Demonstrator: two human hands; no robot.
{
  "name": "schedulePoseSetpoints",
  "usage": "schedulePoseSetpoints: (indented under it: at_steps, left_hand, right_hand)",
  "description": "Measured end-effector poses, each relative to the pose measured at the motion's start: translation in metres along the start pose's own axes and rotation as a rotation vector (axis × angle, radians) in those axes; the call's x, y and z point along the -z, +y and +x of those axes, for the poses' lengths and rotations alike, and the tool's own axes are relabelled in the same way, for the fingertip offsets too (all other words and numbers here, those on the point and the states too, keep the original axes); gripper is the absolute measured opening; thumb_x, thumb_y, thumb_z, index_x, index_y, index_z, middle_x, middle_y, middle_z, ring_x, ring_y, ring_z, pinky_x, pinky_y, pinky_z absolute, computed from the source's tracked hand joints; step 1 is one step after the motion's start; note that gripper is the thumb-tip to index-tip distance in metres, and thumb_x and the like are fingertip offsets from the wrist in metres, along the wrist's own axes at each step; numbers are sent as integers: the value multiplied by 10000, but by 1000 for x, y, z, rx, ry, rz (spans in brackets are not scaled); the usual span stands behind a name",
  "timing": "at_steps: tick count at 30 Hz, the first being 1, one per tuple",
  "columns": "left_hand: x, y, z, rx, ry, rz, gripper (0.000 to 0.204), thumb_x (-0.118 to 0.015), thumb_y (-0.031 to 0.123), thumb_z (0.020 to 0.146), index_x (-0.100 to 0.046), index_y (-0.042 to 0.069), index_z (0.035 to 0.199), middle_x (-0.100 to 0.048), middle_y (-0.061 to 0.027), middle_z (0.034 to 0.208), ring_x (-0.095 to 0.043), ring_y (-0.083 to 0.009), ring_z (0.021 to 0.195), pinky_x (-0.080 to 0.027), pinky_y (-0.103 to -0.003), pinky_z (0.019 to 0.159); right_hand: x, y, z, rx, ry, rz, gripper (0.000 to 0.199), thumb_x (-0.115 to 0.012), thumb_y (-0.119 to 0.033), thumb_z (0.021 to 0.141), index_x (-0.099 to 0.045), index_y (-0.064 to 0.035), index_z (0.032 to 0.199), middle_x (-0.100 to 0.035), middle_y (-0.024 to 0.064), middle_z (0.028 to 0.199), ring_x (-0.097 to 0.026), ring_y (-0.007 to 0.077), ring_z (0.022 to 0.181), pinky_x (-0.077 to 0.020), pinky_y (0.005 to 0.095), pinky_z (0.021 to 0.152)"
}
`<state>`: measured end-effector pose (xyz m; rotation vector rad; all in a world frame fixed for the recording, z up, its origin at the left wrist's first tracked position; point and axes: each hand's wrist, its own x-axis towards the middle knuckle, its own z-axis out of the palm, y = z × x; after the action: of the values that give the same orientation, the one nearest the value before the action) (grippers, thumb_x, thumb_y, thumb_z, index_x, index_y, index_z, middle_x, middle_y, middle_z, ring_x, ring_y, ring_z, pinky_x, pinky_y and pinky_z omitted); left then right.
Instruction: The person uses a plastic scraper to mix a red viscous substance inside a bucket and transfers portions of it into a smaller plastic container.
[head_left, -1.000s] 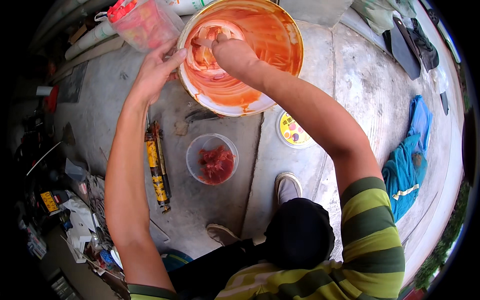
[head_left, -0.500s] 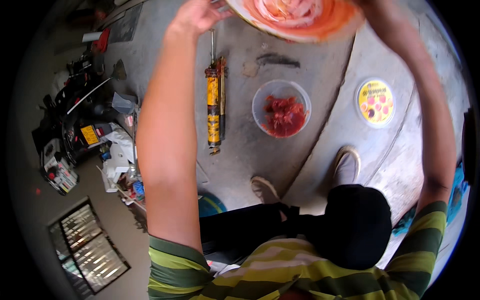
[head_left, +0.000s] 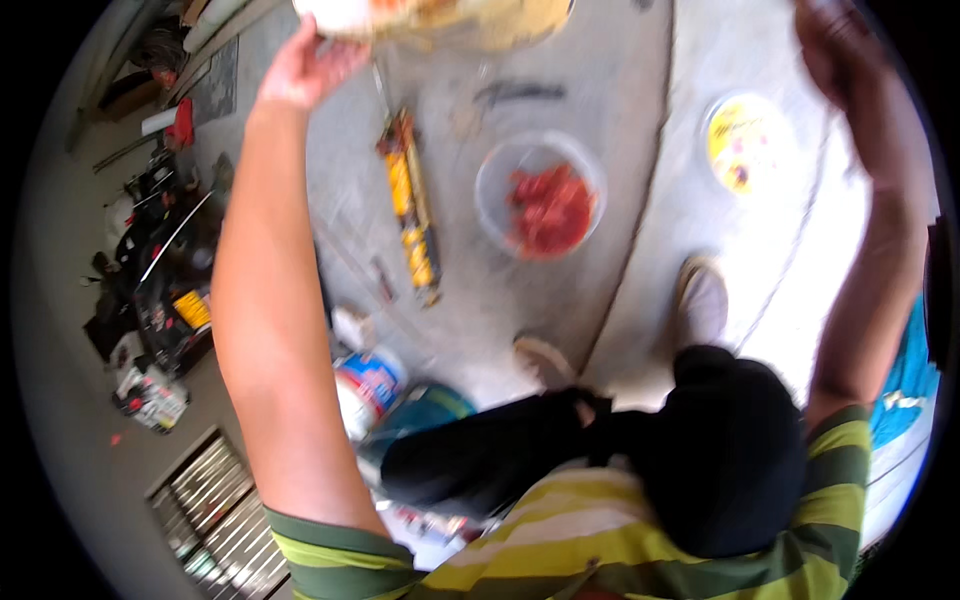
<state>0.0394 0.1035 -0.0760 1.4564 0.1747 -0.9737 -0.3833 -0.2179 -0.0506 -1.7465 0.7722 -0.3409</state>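
At the top edge, my left hand (head_left: 315, 66) grips the left end of a round, wide dish-like thing (head_left: 490, 22). Its visible side is yellowish, with white and orange-red at the left; the frame cuts it off, so its exact kind is unclear. My right hand (head_left: 843, 55) is raised at the upper right, apart from that thing, its fingers smeared by motion. Below, on the floor, stands a clear plastic tub (head_left: 487, 197) with red, glossy grease-like stuff (head_left: 552, 208) inside. To its left lies a worn yellow grease gun (head_left: 409, 205), its dark end smeared reddish.
A round lid with a yellow label (head_left: 742, 145) lies on the floor at right. My shoes (head_left: 703, 300) are close below the tub. A white-and-blue bucket (head_left: 370, 385) and a teal bucket (head_left: 430, 408) stand by my left leg. A motorcycle (head_left: 160, 250) is far left.
The dish-like thing has gone up and left with my left hand and tipped, showing its outer side. My right hand has come off it toward the right. The whole view has shifted.
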Motion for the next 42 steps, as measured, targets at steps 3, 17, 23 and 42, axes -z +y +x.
schedulePoseSetpoints:
  at_steps: [3,17,23,42]
  left_hand:
    - [-8,-11,-38,-119,170,-91,617,-656,364,942,-381,128,1441,-399,-144,1444,-385,-346,1365,-346,-536,1130]
    - [72,-204,-98,-124,284,109,481,-570,454,982,-579,57,1255,-602,-44,1019,-568,-153,863,-524,-358,782]
    - [75,-290,-136,73,330,100,394,-581,424,986,-640,76,1159,-603,-17,904,-570,-123,771,-529,-306,688]
    - [52,-291,-145,65,124,204,260,-613,218,977,-616,21,1148,-640,-63,987,-643,-150,848,-586,-358,732]
  right_hand:
    - [-50,-13,-6,64,-16,280,383,-546,-241,1012,-565,10,1302,-433,-44,599,-344,30,478,-242,194,431]
    - [-50,40,-67,7,-392,409,413,-566,-244,1000,-545,23,1316,-591,27,864,-489,70,656,-481,214,665]
    - [-48,127,-119,718,-307,-487,460,-605,81,811,-584,3,1264,-557,155,888,-558,305,742,-491,396,653]
    - [-61,141,-128,1075,-566,-828,489,-605,-36,790,-583,70,1267,-589,126,1003,-585,238,808,-479,342,651]
